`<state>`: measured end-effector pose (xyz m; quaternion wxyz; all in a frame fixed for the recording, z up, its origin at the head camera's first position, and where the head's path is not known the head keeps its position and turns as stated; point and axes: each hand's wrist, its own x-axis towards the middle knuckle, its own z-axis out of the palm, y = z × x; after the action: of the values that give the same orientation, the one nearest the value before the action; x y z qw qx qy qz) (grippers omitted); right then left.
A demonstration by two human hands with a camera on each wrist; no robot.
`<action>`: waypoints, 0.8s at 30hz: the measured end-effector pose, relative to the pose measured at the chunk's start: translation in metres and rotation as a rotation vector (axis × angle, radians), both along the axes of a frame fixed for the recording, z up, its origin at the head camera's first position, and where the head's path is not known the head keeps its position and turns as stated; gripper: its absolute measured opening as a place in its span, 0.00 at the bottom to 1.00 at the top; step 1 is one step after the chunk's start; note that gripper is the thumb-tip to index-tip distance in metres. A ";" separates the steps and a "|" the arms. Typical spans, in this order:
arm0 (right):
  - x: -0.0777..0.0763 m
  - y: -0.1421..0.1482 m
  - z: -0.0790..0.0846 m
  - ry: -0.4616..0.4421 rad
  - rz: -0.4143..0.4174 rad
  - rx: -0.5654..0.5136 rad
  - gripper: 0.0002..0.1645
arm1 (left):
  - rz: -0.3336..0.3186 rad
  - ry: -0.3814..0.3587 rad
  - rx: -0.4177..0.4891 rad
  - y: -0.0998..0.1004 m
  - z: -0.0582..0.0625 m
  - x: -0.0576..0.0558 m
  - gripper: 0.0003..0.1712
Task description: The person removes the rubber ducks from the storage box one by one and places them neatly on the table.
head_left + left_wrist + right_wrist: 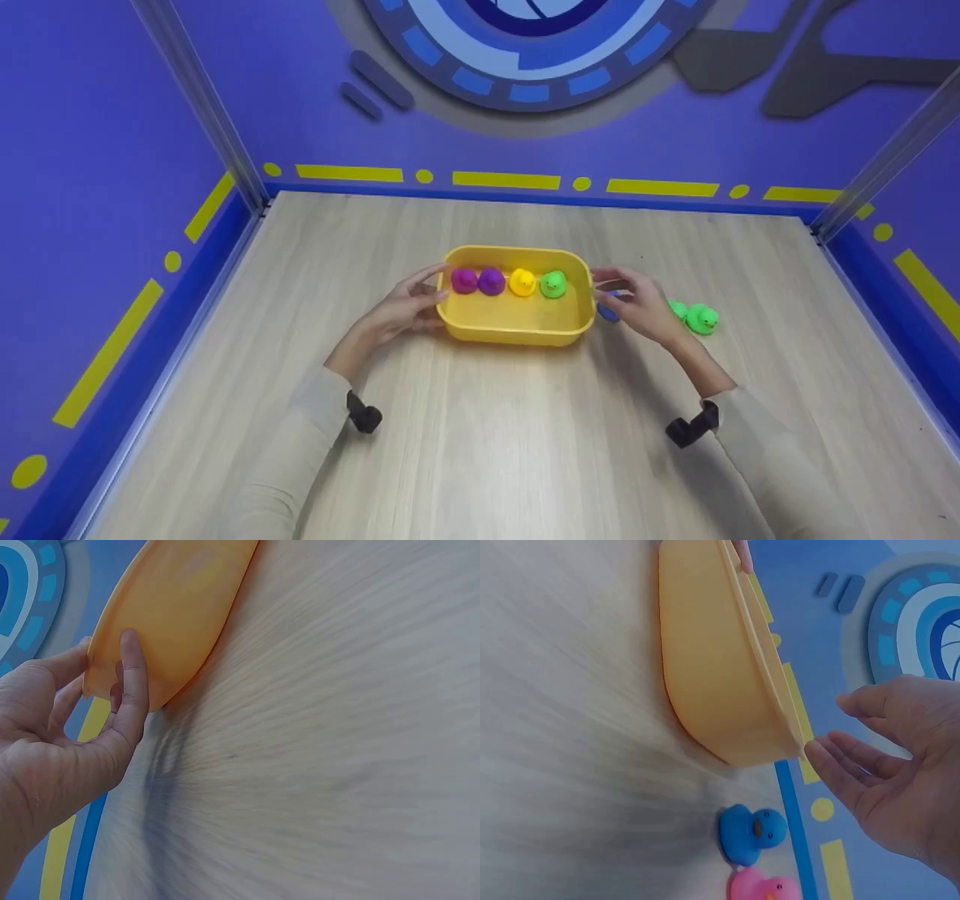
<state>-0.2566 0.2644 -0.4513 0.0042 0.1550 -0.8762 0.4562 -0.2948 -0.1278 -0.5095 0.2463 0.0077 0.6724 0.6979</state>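
Observation:
A yellow plastic bin (517, 336) stands on the wooden table, with rubber ducks along the far side of its floor: a magenta duck (464, 281), a purple duck (491, 281), a yellow duck (523, 283) and a green duck (553, 284). At the bin's left end, my left hand (397, 309) spreads its fingers against the outer wall and rim. My right hand (637, 304) is at the opposite end, fingers loosely extended, fingertips right at the rim. Below it sits a blue duck (742, 834), partly hidden in the head view.
Beside the blue duck is a pink duck (761, 886), hidden behind my right hand in the head view. Farther right sits a bright green duck (703, 319), with another green shape partly covered by my wrist. Blue printed panels (525, 142) enclose the table's back and sides.

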 end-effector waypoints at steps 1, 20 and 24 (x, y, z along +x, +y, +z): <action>-0.002 -0.003 0.000 -0.007 0.005 0.001 0.23 | 0.001 -0.001 -0.002 0.000 0.000 0.000 0.33; -0.037 -0.053 -0.011 -0.115 0.105 0.017 0.29 | -0.012 0.026 0.002 0.000 0.000 -0.001 0.35; -0.042 -0.059 -0.016 -0.142 0.098 0.059 0.30 | -0.009 0.023 -0.005 0.000 0.001 0.001 0.34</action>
<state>-0.2985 0.2055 -0.4670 -0.0848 0.1652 -0.8788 0.4395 -0.2941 -0.1276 -0.5089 0.2416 0.0181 0.6769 0.6950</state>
